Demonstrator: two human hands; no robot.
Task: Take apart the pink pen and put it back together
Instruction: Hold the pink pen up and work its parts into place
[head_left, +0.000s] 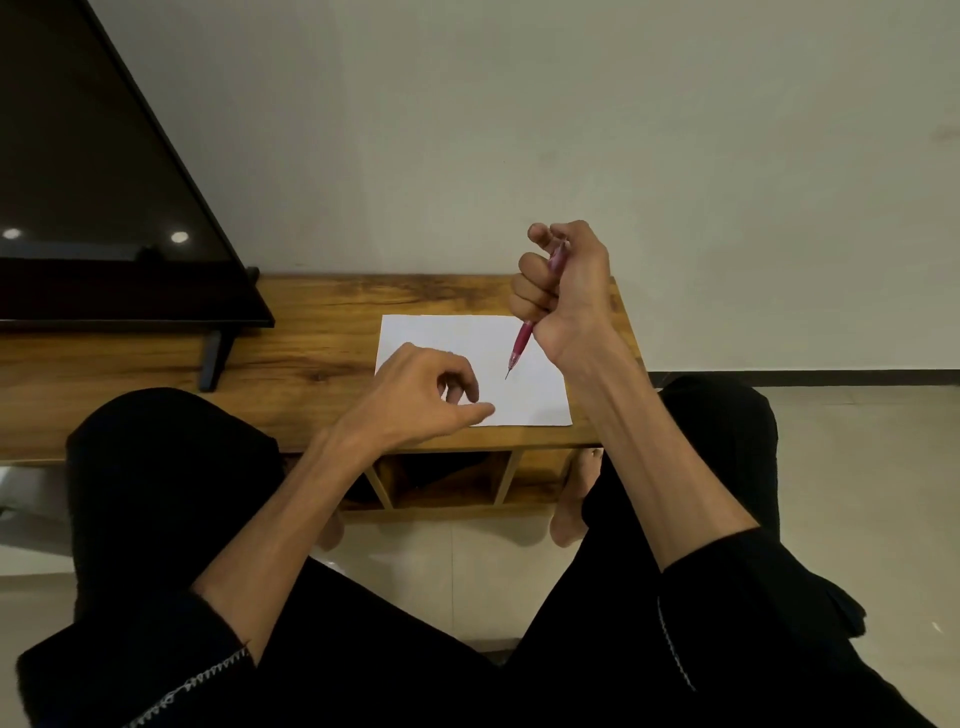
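My right hand (566, 291) grips the pink pen (521, 347) in a fist above the far right of a white paper sheet (452, 338). The pen's thin tip points down and toward me, just over the paper. Most of the barrel is hidden inside the fist; a bit of pink shows near the thumb. My left hand (423, 397) hovers over the near left corner of the sheet with its fingers loosely curled, thumb stretched toward the right, holding nothing I can see.
The paper lies on a low wooden table (311, 364) with open shelves under it. A dark flat screen (98, 182) on a stand fills the table's left part. My knees in black trousers press close to the table's front edge. A pale wall rises behind.
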